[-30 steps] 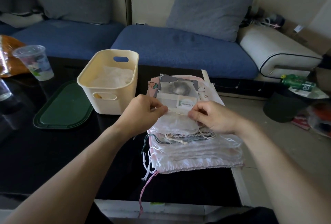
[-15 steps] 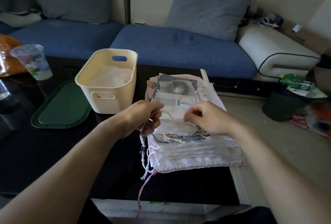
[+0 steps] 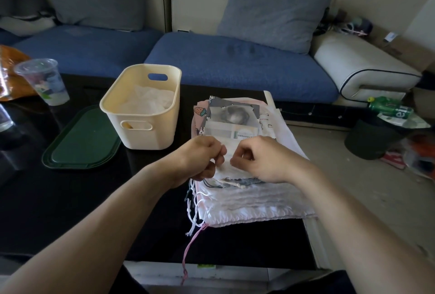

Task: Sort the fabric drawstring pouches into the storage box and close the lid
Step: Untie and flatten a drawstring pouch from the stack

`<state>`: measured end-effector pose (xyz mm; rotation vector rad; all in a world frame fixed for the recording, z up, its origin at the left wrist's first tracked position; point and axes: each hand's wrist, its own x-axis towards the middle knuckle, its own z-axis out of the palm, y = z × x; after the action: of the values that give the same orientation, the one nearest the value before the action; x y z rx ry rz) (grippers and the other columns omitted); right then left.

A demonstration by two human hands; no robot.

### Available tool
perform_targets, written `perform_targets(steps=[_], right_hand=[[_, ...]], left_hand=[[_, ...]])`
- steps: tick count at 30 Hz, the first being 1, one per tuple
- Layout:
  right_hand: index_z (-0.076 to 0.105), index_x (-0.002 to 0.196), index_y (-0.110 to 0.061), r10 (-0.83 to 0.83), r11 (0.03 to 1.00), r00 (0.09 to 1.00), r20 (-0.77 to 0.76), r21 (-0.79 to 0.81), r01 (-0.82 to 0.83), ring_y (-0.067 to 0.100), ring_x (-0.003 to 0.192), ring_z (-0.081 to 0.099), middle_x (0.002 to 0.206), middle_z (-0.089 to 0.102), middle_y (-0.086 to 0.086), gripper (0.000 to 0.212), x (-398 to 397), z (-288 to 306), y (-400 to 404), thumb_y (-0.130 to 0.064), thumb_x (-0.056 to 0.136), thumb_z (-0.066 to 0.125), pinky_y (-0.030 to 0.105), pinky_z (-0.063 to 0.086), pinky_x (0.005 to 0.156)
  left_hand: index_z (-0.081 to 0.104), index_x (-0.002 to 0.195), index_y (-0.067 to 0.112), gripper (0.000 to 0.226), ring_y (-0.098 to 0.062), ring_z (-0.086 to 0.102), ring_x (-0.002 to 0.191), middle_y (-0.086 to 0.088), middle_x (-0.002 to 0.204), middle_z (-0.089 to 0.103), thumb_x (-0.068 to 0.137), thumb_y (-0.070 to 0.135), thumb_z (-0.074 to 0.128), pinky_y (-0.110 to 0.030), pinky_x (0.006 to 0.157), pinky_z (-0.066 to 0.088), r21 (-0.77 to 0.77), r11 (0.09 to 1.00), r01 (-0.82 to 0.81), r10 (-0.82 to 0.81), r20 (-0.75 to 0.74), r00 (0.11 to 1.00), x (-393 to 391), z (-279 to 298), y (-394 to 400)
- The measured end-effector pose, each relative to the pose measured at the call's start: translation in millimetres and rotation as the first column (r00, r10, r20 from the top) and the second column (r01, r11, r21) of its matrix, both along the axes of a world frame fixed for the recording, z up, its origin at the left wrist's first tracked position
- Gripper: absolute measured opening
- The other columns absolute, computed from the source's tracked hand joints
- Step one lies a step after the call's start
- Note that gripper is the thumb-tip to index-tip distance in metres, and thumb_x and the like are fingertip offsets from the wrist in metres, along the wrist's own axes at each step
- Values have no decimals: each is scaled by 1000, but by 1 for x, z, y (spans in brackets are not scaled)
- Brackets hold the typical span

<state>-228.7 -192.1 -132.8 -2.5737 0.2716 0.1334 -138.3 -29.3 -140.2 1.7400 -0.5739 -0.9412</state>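
A stack of fabric drawstring pouches [image 3: 254, 202] lies on the black table's right part, cords hanging off its left side. On top sits a small white pouch [image 3: 227, 152]. My left hand [image 3: 202, 156] and my right hand [image 3: 261, 158] both hover over it with curled fingers, pinching its near edge and cord between them. The cream storage box [image 3: 141, 117] stands to the left of the stack with white fabric inside. Its dark green lid [image 3: 82, 138] lies flat on the table left of the box.
A clear plastic cup [image 3: 43, 82] stands at the table's far left beside an orange bag [image 3: 11, 70]. A blue sofa [image 3: 235, 63] runs behind the table. A black bin [image 3: 369, 138] and a green bottle [image 3: 388, 107] sit on the floor to the right.
Both hands have drawn toward me along the top pouch and come closer together. Their fingers have curled tighter on its edge and cord.
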Motion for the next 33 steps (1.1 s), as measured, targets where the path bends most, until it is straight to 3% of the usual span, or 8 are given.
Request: perform_targets(steps=[4,10,14,20,23,26,29,33], right_hand=[[66,86,-26,-59,997,998,19,50,58,6,59,59,69,65,-8,17,-5,5,-10,-42,89,71,27,45,58],[59,90,-19,-59,886,983,172,462,-27,22,84,67,87,68,7,15,-3,0,-13,-8,92,69,42,53,86],[54,84,-18,-36,900,982,184,432,-47,17,80,58,83,61,5,20,1,-9,-10,-5,93,67,45,51,82],[57,77,-17,-54,888,982,183,458,-37,17,79,59,83,64,11,24,4,-10,-11,0,89,68,46,52,80],[66,85,-11,-15,879,984,180,471,-72,9,76,58,82,66,5,9,2,-7,-13,-6,78,68,27,47,72],[65,90,-10,14,878,986,164,471,-90,13,74,50,81,61,3,21,0,-5,-15,-12,69,64,29,42,69],[64,87,-12,48,870,982,182,475,-131,10,66,45,70,56,-12,16,-2,-2,-14,-15,72,68,24,37,63],[72,81,-13,43,920,960,275,363,-145,13,61,41,65,54,-12,12,-1,-2,-15,-18,79,83,31,34,60]], left_hand=[[65,102,4,18,-10,36,40,-6,76,61,103,14,50,-19,40,28,-8,999,-34,35,99,994,-2,-5,-2],[70,90,4,17,-10,45,41,-3,85,74,99,11,57,-19,42,38,44,987,156,-161,211,964,-6,-6,-5],[63,106,-11,21,-5,40,40,20,68,66,100,3,48,-15,43,35,121,965,231,-248,157,956,-9,-8,-7],[71,89,3,28,-11,31,46,6,58,45,100,21,54,-22,44,22,120,972,204,-213,66,975,-8,-3,-7],[68,81,5,25,-13,29,46,3,59,46,97,16,52,-23,44,18,66,985,162,-162,-8,987,-9,-2,-9],[60,72,8,29,-13,27,45,2,57,42,96,19,49,-23,44,16,22,996,90,-88,-73,993,-4,-3,-11],[53,66,11,32,-13,26,42,3,51,37,96,20,46,-24,44,15,-6,997,75,-75,-89,993,-3,-2,-10],[51,65,9,33,-14,26,40,2,50,36,96,17,43,-26,46,14,-52,997,55,-60,-95,994,-5,-2,-9]])
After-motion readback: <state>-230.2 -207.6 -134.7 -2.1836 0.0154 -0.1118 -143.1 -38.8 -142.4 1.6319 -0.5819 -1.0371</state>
